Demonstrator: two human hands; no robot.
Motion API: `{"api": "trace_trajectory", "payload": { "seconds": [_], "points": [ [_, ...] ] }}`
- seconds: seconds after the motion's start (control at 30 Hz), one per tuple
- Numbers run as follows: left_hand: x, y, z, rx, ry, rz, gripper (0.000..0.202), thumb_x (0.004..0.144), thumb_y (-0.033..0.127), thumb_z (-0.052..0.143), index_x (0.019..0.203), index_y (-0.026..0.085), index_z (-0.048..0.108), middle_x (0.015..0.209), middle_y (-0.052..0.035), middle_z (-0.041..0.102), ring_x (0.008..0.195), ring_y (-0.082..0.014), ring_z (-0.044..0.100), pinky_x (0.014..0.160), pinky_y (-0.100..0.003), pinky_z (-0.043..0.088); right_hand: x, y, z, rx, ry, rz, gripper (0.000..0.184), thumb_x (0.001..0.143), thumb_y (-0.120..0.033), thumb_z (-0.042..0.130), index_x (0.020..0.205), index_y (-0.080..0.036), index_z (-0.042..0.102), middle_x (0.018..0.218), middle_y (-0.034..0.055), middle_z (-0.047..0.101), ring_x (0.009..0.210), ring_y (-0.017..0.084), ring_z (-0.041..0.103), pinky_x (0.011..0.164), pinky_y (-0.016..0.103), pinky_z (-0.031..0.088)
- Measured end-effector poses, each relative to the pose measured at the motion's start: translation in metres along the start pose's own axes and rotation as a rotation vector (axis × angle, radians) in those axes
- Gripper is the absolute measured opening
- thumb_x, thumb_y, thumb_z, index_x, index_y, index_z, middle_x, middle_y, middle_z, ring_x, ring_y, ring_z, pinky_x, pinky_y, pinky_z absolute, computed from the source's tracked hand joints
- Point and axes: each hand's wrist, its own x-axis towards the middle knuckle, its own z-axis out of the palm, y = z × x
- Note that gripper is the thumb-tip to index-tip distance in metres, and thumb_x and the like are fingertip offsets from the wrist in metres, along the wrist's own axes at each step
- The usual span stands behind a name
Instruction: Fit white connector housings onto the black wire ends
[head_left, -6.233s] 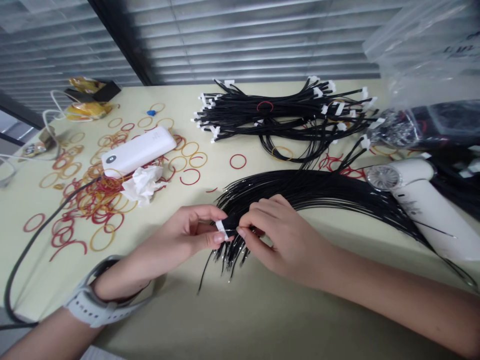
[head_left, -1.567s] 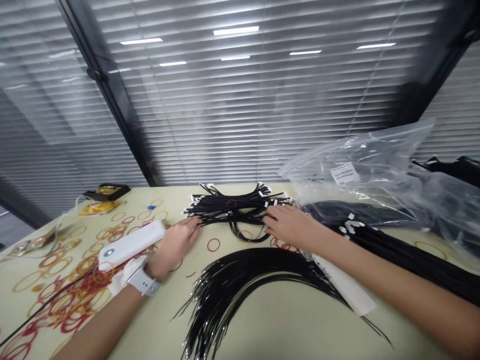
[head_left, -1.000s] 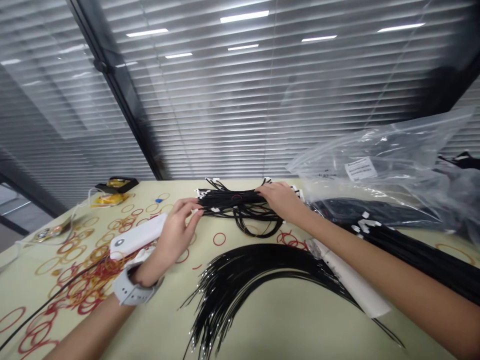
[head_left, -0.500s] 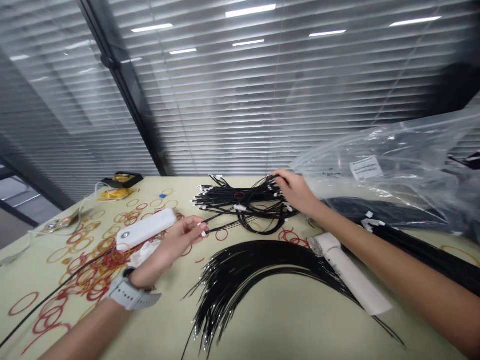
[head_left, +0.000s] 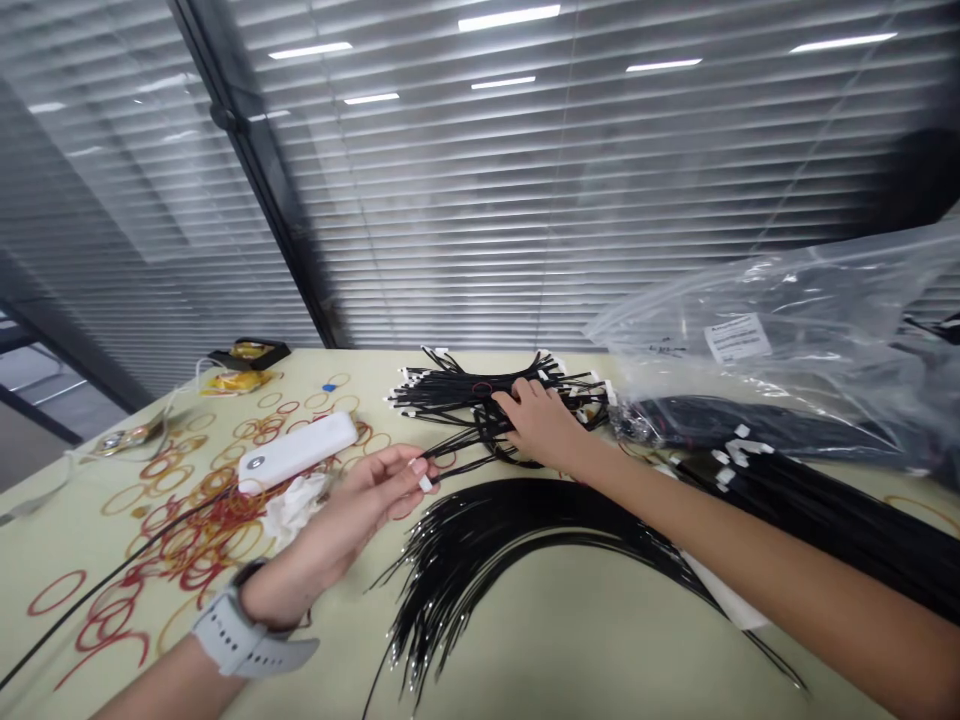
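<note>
My left hand (head_left: 358,508) is raised over the table, pinching the white-tipped end of a thin black wire (head_left: 457,464) that runs back toward a pile. My right hand (head_left: 541,424) lies flat, fingers spread, on the far pile of black wires with white connectors (head_left: 457,392), held by a red rubber band. Nearer to me, a loose fan of black wires with bare metal ends (head_left: 480,545) curves across the table under my right forearm.
A white power bank (head_left: 298,451) and crumpled tissue (head_left: 294,505) lie left, among several red and yellow rubber bands (head_left: 180,520). Clear plastic bags (head_left: 780,350) with more black wires (head_left: 817,510) fill the right. A black cable (head_left: 97,598) crosses the front left.
My left hand has drawn one wire end toward me and lifted it. My right hand has come off the pile's right end and now presses down on its middle.
</note>
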Motion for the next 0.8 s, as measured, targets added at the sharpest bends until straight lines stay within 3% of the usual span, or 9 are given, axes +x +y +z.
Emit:
{"api": "trace_trajectory", "payload": {
  "seconds": [0.2, 0.3, 0.4, 0.6, 0.67, 0.8],
  "points": [
    [0.003, -0.007, -0.013, -0.022, 0.018, 0.007, 0.024, 0.076, 0.025, 0.062, 0.097, 0.016, 0.055, 0.104, -0.0059, 0.059, 0.1, -0.0148, 0.055, 0.087, -0.025, 0.047, -0.008, 0.021, -0.034, 0.173, -0.128, 0.025, 0.065, 0.068, -0.036, 0.061, 0.125, -0.022, 0.034, 0.107, 0.0096, 0.043, 0.093, 0.021, 0.048, 0.075, 0.031, 0.04],
    [0.001, -0.015, -0.014, 0.001, -0.041, -0.037, 0.023, 0.075, 0.025, 0.064, 0.095, 0.016, 0.057, 0.103, -0.0052, 0.06, 0.099, -0.015, 0.055, 0.088, -0.025, 0.045, -0.025, 0.016, -0.04, 0.281, -0.133, 0.0, 0.043, 0.072, -0.028, 0.058, 0.113, -0.022, 0.045, 0.103, 0.0062, 0.046, 0.085, 0.016, 0.051, 0.072, 0.028, 0.04],
    [-0.004, -0.021, -0.01, 0.134, -0.096, 0.0, 0.023, 0.075, 0.03, 0.062, 0.093, 0.016, 0.059, 0.101, -0.0048, 0.061, 0.095, -0.0155, 0.056, 0.085, -0.027, 0.046, -0.046, -0.009, -0.035, 0.303, -0.091, -0.082, 0.012, 0.08, -0.022, 0.049, 0.092, -0.019, 0.053, 0.093, 0.0036, 0.05, 0.073, 0.012, 0.05, 0.067, 0.025, 0.039],
    [-0.012, -0.032, -0.006, 0.498, -0.242, 0.171, 0.021, 0.083, 0.033, 0.05, 0.092, 0.017, 0.06, 0.089, -0.0034, 0.062, 0.082, -0.0152, 0.055, 0.074, -0.026, 0.044, -0.081, -0.075, -0.009, 0.267, -0.134, -0.553, 0.015, 0.087, -0.019, 0.039, 0.09, -0.016, 0.053, 0.084, 0.0043, 0.052, 0.082, 0.015, 0.047, 0.073, 0.028, 0.036],
    [-0.014, -0.036, -0.005, 0.539, -0.275, 0.182, 0.021, 0.084, 0.031, 0.048, 0.094, 0.017, 0.06, 0.089, -0.0031, 0.062, 0.082, -0.0151, 0.055, 0.073, -0.026, 0.043, -0.087, -0.088, 0.003, 0.232, -0.114, -0.593, 0.015, 0.086, -0.016, 0.038, 0.087, -0.016, 0.053, 0.086, 0.0053, 0.05, 0.082, 0.015, 0.045, 0.071, 0.028, 0.035],
    [-0.015, -0.045, -0.005, 0.601, -0.293, 0.214, 0.022, 0.085, 0.028, 0.046, 0.098, 0.018, 0.06, 0.09, -0.0031, 0.061, 0.082, -0.0154, 0.054, 0.073, -0.026, 0.043, -0.09, -0.097, 0.017, 0.238, -0.089, -0.533, 0.014, 0.086, -0.016, 0.037, 0.081, -0.016, 0.05, 0.091, 0.0068, 0.047, 0.077, 0.015, 0.04, 0.066, 0.028, 0.033]
  ]
}}
